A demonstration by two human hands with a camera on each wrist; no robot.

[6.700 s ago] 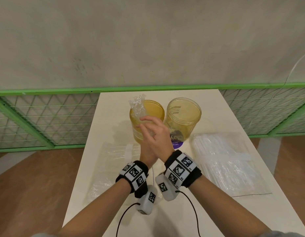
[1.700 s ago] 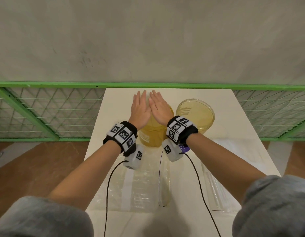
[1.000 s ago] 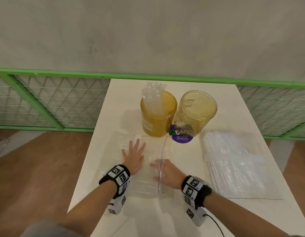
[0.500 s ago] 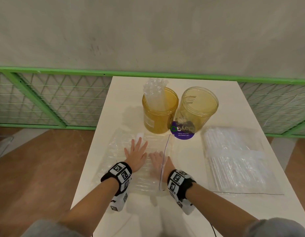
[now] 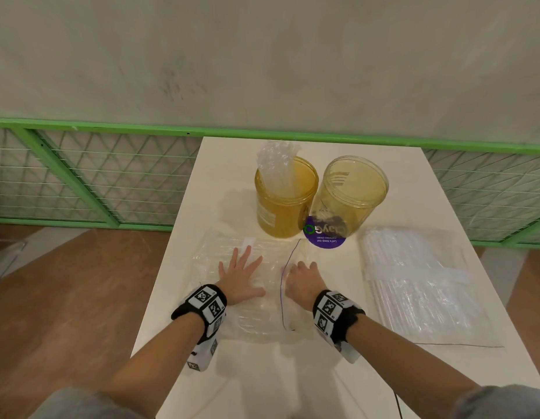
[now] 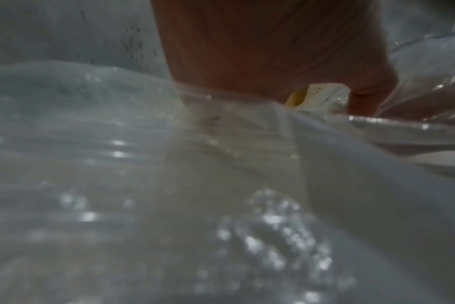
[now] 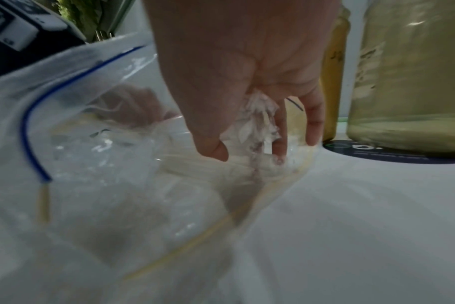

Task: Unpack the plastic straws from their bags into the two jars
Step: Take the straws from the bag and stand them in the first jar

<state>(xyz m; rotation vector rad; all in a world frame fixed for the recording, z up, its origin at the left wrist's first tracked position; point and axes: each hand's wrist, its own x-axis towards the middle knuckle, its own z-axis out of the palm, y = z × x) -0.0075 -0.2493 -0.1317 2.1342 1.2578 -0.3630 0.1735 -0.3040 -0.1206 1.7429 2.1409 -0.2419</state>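
R hand (image 5: 302,281): at the zip bag (image 5: 247,285) mouth, centre of frame; fingers curled, pinching crumpled film; straws grasped? can't tell
L hand (image 5: 240,278): flat, fingers spread, pressing bag just left of R
Straws in bag: long axis runs left-right; R hand nearer the opening
Jars: upper centre; left jar (image 5: 285,198) part-filled w/ straws; right jar (image 5: 353,195) empty
Full bag (image 5: 420,285): right, untouched

Much lay hidden behind plastic and blur

The left wrist view was a blur of clear bag (image 6: 117,164), the left hand (image 6: 268,47) cut off by the top edge. The right hand (image 5: 302,281) had its fingertips (image 7: 279,148) veiled by crumpled film; what they held could not be told. The purple sticker (image 5: 324,237) lay partly under the jars.
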